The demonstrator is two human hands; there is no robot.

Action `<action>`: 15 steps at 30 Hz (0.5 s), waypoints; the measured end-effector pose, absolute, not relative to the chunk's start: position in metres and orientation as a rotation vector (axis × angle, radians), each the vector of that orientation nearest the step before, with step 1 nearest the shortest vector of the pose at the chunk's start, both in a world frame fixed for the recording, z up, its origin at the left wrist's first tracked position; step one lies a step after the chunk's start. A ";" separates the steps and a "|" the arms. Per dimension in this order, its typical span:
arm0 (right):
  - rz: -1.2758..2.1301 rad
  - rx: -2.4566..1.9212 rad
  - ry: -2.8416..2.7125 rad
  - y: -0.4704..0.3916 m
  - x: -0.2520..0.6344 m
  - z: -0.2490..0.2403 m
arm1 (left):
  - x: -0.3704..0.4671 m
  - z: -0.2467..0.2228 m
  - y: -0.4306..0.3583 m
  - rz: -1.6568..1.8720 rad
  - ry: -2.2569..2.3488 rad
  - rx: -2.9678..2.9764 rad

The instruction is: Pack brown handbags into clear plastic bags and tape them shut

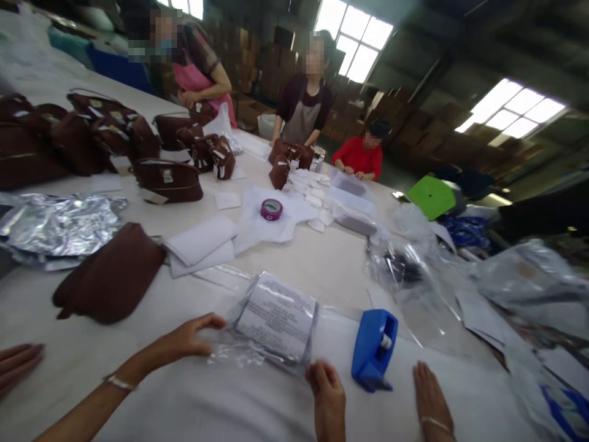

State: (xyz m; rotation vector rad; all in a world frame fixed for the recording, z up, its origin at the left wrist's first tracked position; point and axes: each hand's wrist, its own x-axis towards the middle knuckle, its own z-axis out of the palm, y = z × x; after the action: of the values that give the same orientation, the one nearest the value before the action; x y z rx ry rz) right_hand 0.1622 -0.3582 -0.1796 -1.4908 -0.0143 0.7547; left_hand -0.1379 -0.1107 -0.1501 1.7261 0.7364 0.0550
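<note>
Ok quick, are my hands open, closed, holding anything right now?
Left hand: open, thumb and fingers spread beside the clear bag.
Right hand: fingers curled by the bag's near right corner; whether it grips anything can't be told.

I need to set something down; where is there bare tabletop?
One good patch lies between the purple tape roll, the printed packet and the clear plastic at right. Another lies on the near side of the brown pouch. Brown bags crowd the far left.
</note>
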 end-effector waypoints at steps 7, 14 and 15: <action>0.745 -1.518 0.045 -0.361 0.168 -0.171 | -0.123 -0.125 -0.130 0.345 0.973 1.740; 0.751 -1.507 0.078 -0.365 0.165 -0.179 | -0.172 -0.156 -0.161 0.295 0.689 2.346; 0.752 -1.508 0.078 -0.365 0.165 -0.180 | -0.170 -0.157 -0.163 0.296 0.653 2.360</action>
State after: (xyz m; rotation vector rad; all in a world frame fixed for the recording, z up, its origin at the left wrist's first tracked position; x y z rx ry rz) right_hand 0.1649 -0.3655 -0.1795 -1.5077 0.0779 0.7524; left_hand -0.1704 -0.1629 -0.1572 2.3604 0.6532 0.2956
